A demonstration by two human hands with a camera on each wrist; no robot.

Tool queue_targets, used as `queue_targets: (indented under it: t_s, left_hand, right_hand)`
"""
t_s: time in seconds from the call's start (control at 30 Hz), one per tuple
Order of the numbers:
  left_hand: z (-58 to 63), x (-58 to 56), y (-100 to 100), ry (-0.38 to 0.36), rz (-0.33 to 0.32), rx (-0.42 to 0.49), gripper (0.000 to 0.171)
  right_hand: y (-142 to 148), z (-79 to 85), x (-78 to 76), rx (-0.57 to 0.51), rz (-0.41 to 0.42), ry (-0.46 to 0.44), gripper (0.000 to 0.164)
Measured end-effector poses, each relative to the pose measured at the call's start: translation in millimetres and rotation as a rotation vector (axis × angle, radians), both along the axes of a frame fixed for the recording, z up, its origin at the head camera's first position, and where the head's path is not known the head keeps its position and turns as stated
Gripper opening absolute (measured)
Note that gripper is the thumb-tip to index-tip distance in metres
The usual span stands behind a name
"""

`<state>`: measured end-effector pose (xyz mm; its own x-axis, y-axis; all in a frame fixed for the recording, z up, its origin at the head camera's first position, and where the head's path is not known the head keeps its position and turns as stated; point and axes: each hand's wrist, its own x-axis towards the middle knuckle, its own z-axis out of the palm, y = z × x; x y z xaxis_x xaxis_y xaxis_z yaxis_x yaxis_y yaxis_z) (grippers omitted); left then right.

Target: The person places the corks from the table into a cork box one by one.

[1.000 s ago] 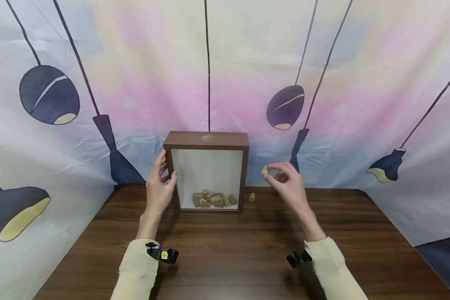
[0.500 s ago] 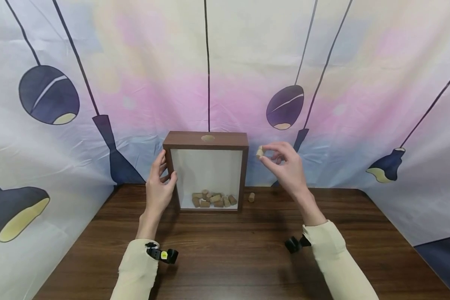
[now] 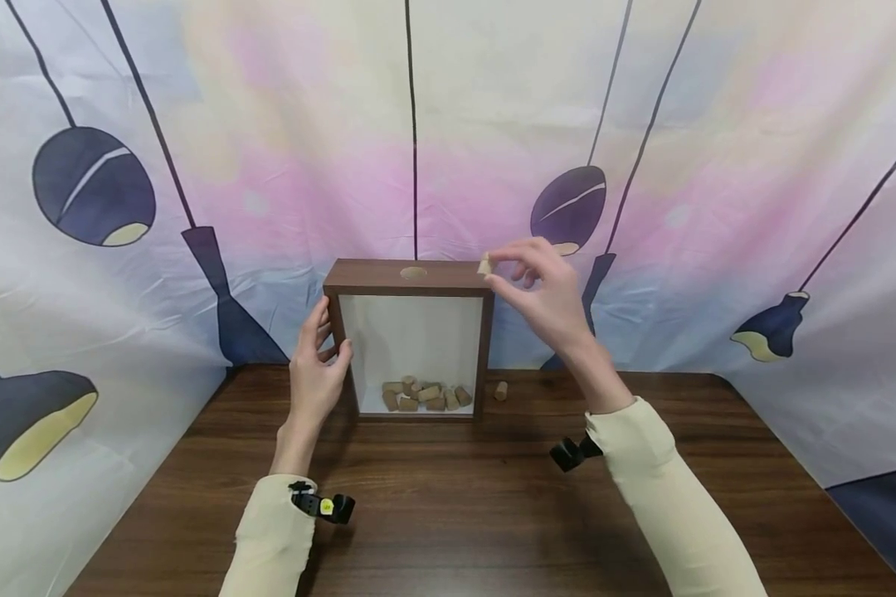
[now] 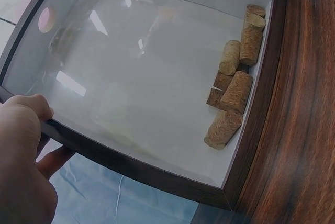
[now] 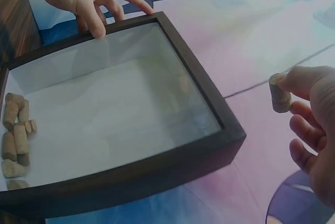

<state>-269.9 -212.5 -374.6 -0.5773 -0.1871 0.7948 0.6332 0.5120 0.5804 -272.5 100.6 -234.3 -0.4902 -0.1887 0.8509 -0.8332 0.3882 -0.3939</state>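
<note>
A dark wooden shadow box (image 3: 485, 348) with a clear front stands upright on the table, a round hole (image 3: 414, 273) in its top. Several corks (image 4: 236, 92) lie heaped along its bottom inside. My left hand (image 3: 318, 369) grips the box's left side, thumb at the front edge and fingers round the side. Between thumb and fingertips, my right hand (image 3: 548, 290) pinches a cork (image 5: 280, 94), level with the top right corner of the box in the head view. The right wrist view shows that cork apart from the box.
One loose cork (image 3: 501, 390) stands on the brown wooden table (image 3: 448, 497) just right of the box. A fabric backdrop (image 3: 306, 166) printed with hanging lamps rises behind the table and along both sides.
My right hand has risen and moved left with the pinched cork, from beside the box up to its top right corner. The left hand and the box have stayed put.
</note>
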Motion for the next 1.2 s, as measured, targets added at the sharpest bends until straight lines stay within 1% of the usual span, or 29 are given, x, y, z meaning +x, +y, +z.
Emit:
queue_targets:
  t_s: [0.1,0.2,0.23,0.4,0.53,0.63,0.77,0.87,1.07,1.13,1.2]
  left_hand:
    - [0.2,0.5,0.0,-0.003,-0.001,0.0,0.073]
    - [0.1,0.5,-0.2,-0.01,0.001,-0.005,0.074]
    - [-3.7,-3.3,-2.7,-0.011,-0.001,-0.007,0.075]
    - [-6.1,-4.2,-2.8,-0.009,-0.004,-0.005,0.076]
    - [-5.9,-4.6,-2.1,-0.013,-0.012,-0.002,0.075]
    - [-4.8,-4.8,-2.1,-0.005,-0.01,0.0,0.075]
    - [-3.9,-4.5,-2.2,0.0,-0.005,-0.001,0.074]
    - [-4.4,-3.9,-1.7,-0.009,-0.007,-0.007,0.073]
    - [-4.2,-4.6,-1.5,-0.003,-0.006,-0.008,0.073]
    - [-3.9,-4.7,-2.2,-0.001,-0.006,-0.005,0.074]
    - [-4.1,-4.3,-3.0,-0.002,-0.007,-0.004,0.075]
  right_hand:
    - [-9.9,6.2,-2.6,0.027,0.012,0.014,0.025]
    - [-19.7,11.0,-6.1,0.059,0.014,-0.012,0.025]
    - [-23.4,12.3,-7.0,0.072,0.009,-0.023,0.024]
    - [-41.2,17.1,-11.2,0.134,0.002,-0.102,0.024]
    - [-54.0,19.2,-16.4,0.186,-0.007,-0.181,0.023]
    - [-63.1,20.1,-22.4,0.248,-0.02,-0.237,0.022]
    - [-72.4,19.0,-29.8,0.347,-0.031,-0.279,0.021]
    - [-75.8,18.2,-33.9,0.392,-0.038,-0.3,0.02]
    - [-80.4,22.9,-38.1,0.413,-0.001,-0.41,0.021]
    - [-81.2,24.1,-38.2,0.418,0.003,-0.418,0.021]
    - [-81.2,23.1,-39.1,0.412,0.008,-0.401,0.021]
